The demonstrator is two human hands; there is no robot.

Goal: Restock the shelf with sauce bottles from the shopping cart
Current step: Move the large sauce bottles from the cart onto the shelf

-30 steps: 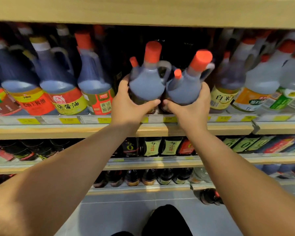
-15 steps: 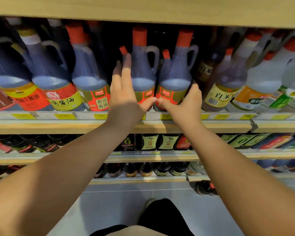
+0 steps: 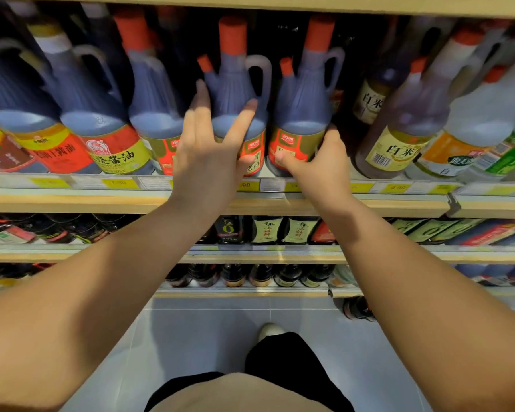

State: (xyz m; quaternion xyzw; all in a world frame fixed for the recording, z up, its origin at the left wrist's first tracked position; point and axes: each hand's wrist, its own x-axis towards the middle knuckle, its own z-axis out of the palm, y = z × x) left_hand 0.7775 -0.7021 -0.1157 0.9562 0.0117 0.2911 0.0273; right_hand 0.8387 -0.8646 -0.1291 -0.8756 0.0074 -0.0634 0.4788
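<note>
Noted: the left sauce bottle (image 3: 235, 93) and right sauce bottle (image 3: 305, 105), both dark-filled plastic jugs with red caps and side handles, stand upright side by side at the front edge of the wooden shelf (image 3: 72, 200), above a strip of yellow price tags (image 3: 119, 182). I see the left hand (image 3: 211, 153) laid against the left sauce bottle, fingers straight and spread, clasping nothing. The right hand (image 3: 321, 165) grips the right sauce bottle low on its red-and-gold label, thumb across the front, fingers curled round its right side, beside a brownish yellow-labelled bottle (image 3: 405, 120).
</note>
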